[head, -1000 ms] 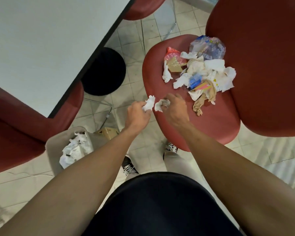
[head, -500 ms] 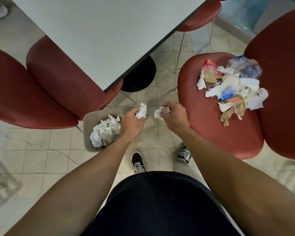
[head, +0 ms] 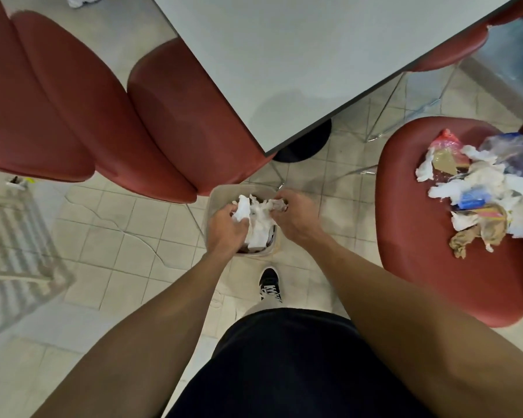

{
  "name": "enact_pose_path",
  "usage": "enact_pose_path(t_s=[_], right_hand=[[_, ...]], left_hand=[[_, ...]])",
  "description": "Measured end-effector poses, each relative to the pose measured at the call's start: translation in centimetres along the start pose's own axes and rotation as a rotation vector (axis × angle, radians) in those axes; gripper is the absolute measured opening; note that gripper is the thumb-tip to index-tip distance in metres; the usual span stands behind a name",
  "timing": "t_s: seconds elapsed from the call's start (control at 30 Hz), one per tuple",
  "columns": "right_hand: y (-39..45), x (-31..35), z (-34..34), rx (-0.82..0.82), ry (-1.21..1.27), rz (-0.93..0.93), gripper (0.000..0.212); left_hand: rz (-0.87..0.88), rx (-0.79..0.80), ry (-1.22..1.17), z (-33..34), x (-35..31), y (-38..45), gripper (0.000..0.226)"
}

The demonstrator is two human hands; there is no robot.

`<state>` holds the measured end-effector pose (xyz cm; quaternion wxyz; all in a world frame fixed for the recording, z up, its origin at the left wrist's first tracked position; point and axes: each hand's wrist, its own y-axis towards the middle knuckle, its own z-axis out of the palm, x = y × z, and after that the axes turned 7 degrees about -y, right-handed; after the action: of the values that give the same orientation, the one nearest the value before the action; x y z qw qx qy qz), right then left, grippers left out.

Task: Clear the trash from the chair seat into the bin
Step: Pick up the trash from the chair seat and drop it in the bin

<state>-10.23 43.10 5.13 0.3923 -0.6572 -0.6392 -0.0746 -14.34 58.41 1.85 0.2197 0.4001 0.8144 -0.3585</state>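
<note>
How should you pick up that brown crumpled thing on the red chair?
Pinch the brown crumpled wrapper at its lower-left tail, coming from the chair's front. That end sticks out onto the bare seat, clear of the trash pile, so probably nothing else gets dragged along.

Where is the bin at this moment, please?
In the head view, the bin stands on the tiled floor at centre, under both hands, just in front of a red chair and left of the chair seat holding the trash.
</note>
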Motion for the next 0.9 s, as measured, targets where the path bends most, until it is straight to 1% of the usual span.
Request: enact_pose_path(t_s=[0.13,0.17,0.23,0.3,0.4,0.53,0.7,0.8,0.9], right_hand=[[0.5,1.6,1.2,0.132,-0.092,-0.042,0.05],[0.6,1.8,1.2,0.16,-0.117,-0.038,0.052],[0.6,1.8,0.9,0.186,-0.134,-0.015,0.048],[0.6,1.1,0.4,0.177,-0.118,-0.004,0.045],[0.7,-0.3,-0.4,0.159,-0.131,-0.005,0.047],[0.6,-2.6,-2.0,0.146,-0.066,0.049,0.048],[0.0,-7.3,-5.5,0.108,-0.035,0.111,0.048],[-0.2,-11.7,-8.6,0.073,0.02,0.19,0.049],[-0.3,-15.2,-11.0,0.046,0.043,0.237,0.048]], left_hand=[[-0.016,-0.021,0.02,-1.1,1.4,0.6,0.043],[-0.027,-0.016,0.034,-1.3,1.7,0.8,0.044],[-0.037,-0.002,0.051,-1.4,2.2,1.0,0.043],[-0.034,0.0,0.067,-1.3,2.1,0.9,0.042],[-0.031,0.028,0.062,-0.5,1.3,0.6,0.039],[-0.016,0.071,0.067,1.4,-0.1,0.3,0.033],[0.107,0.14,0.124,5.5,-4.0,-0.2,0.029],[0.161,0.222,0.108,9.1,-7.1,-0.8,0.024],[0.235,0.314,0.182,12.3,-8.7,-0.8,0.028]])
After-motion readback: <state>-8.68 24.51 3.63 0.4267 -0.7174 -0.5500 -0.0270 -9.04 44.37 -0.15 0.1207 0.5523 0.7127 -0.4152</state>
